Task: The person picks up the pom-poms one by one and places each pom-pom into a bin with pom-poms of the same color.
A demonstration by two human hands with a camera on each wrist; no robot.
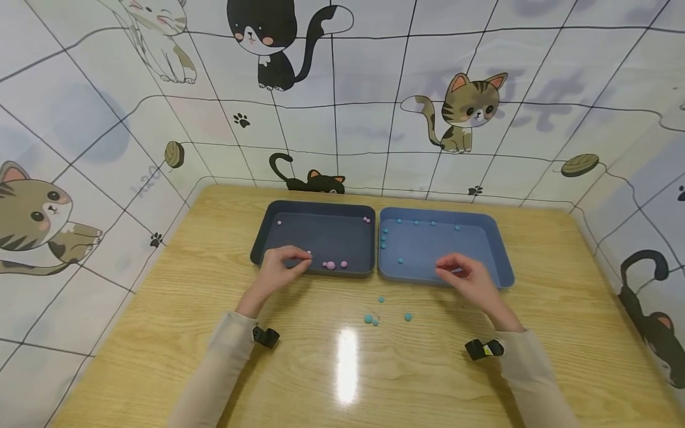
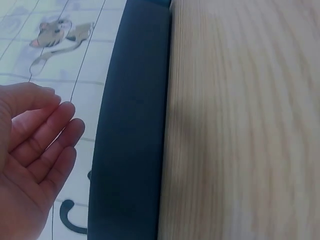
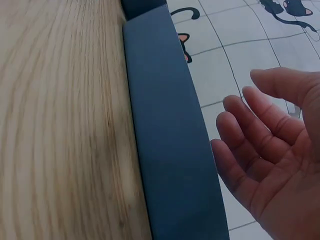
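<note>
Two shallow trays sit side by side on the wooden table. The dark blue tray (image 1: 316, 207) on the left holds several pink beads (image 1: 330, 265). Several teal beads (image 1: 400, 260) lie in the lighter blue tray (image 1: 436, 211) on the right. My left hand (image 1: 291, 258) hovers over the dark tray's front edge, fingertips beside a small pink bead (image 1: 309, 254). The left wrist view shows that hand (image 2: 35, 145) relaxed and empty by the tray wall (image 2: 130, 125). My right hand (image 1: 460, 273) hovers over the light tray's front edge. It (image 3: 270, 150) is also open and empty beside the wall (image 3: 165, 125).
Several loose teal beads (image 1: 369, 319) lie on the table (image 1: 160, 333) in front of the trays, between my two forearms. Cat-patterned panels (image 1: 80, 148) wall in the table on the left, back and right.
</note>
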